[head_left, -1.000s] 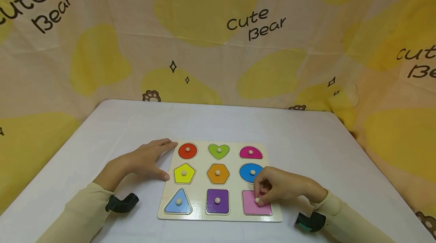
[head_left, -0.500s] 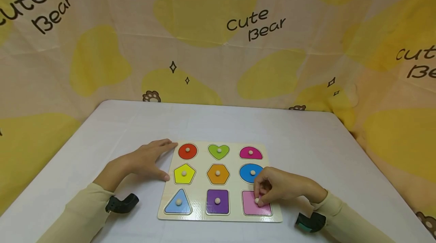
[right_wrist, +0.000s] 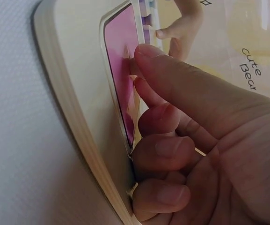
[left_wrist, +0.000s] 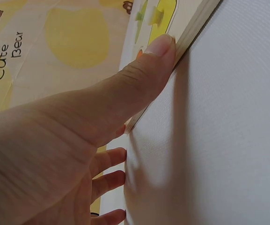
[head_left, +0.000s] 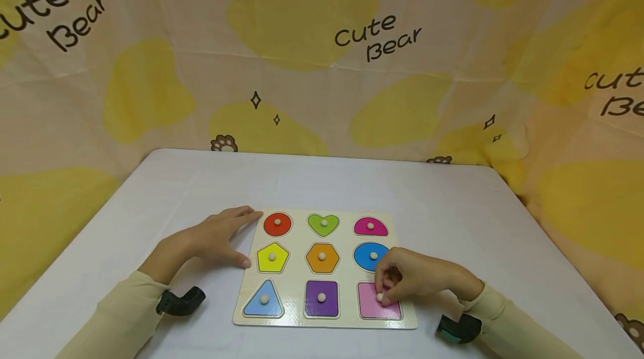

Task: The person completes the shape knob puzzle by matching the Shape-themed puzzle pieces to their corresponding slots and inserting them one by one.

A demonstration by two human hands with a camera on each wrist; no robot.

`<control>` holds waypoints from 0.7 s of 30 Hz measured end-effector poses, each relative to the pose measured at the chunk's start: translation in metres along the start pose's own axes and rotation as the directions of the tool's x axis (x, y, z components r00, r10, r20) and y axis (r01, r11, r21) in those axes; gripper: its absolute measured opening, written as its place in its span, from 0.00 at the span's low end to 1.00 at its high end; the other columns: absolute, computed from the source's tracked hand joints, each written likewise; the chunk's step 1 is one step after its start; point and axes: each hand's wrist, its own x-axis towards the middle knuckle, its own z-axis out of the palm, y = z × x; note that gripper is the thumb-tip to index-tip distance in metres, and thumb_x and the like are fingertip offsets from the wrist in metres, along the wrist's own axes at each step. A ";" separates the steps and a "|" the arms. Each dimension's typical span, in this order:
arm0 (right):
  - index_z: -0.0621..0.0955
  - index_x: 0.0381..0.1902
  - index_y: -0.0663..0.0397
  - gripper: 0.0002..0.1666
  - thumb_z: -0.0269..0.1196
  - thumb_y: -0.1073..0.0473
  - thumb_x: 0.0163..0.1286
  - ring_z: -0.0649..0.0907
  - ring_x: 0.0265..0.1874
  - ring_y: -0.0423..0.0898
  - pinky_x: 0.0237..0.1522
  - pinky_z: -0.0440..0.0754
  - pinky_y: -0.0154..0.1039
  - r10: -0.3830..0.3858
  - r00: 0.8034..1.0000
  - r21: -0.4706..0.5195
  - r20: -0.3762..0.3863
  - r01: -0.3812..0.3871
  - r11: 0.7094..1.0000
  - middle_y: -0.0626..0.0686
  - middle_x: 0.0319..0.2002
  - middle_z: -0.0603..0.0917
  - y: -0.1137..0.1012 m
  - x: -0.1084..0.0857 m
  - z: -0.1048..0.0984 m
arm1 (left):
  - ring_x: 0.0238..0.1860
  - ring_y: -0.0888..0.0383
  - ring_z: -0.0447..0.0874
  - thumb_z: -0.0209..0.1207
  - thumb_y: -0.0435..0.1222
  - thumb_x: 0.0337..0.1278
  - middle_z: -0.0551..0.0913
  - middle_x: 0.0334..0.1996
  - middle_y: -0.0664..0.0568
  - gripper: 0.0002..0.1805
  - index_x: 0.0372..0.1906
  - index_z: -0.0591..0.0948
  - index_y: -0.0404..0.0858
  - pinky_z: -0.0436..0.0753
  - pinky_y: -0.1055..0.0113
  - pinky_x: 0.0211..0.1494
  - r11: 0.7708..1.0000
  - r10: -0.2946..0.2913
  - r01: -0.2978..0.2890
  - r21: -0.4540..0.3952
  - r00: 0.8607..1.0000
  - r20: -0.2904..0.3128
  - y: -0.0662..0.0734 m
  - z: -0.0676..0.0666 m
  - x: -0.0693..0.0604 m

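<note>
A wooden peg puzzle board (head_left: 297, 306) lies flat on the table, its colored shapes seated in their recesses. My right hand (head_left: 420, 274) pinches the small knob of the pink square piece (head_left: 369, 308) at the near right corner. In the right wrist view, thumb and index finger meet at that knob, and the pink piece (right_wrist: 120, 35) lies in its recess. My left hand (head_left: 213, 237) rests at the board's left side with fingers extended. Its thumb touches the board edge (left_wrist: 193, 35) in the left wrist view, and the other fingertips reach down to the tabletop.
Other knobbed pieces include a red circle (head_left: 277, 229), a purple square (head_left: 322, 308), a light blue triangle (head_left: 264, 308) and a blue oval (head_left: 363, 253). White cloth covers the table (head_left: 322, 180). A yellow patterned curtain (head_left: 302, 85) hangs behind it.
</note>
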 end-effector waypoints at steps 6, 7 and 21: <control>0.87 0.32 0.49 0.06 0.74 0.56 0.61 0.73 0.23 0.31 0.25 0.68 0.23 0.006 1.000 -0.004 -0.003 -0.006 1.000 0.47 0.20 0.75 0.000 0.000 0.000 | 0.74 0.33 0.62 0.76 0.57 0.39 0.65 0.76 0.40 0.56 0.77 0.65 0.45 0.69 0.29 0.69 1.000 -0.007 0.007 -0.002 1.000 0.003 0.001 -0.001 0.000; 0.87 0.32 0.49 0.06 0.74 0.55 0.61 0.73 0.23 0.31 0.25 0.68 0.23 0.006 1.000 -0.006 -0.003 -0.006 1.000 0.47 0.20 0.75 0.000 0.000 0.000 | 0.74 0.33 0.62 0.76 0.57 0.39 0.65 0.76 0.40 0.56 0.77 0.65 0.45 0.69 0.29 0.69 1.000 -0.008 0.008 -0.003 1.000 0.004 0.001 -0.001 0.000; 0.88 0.35 0.47 0.05 0.73 0.55 0.63 0.74 0.23 0.31 0.25 0.72 0.23 -0.002 1.000 -0.008 0.004 0.002 1.000 0.49 0.21 0.79 0.000 0.001 -0.001 | 0.75 0.33 0.61 0.76 0.57 0.39 0.64 0.76 0.40 0.57 0.77 0.65 0.46 0.69 0.29 0.69 1.000 -0.009 0.009 -0.007 1.000 0.007 -0.002 0.001 0.002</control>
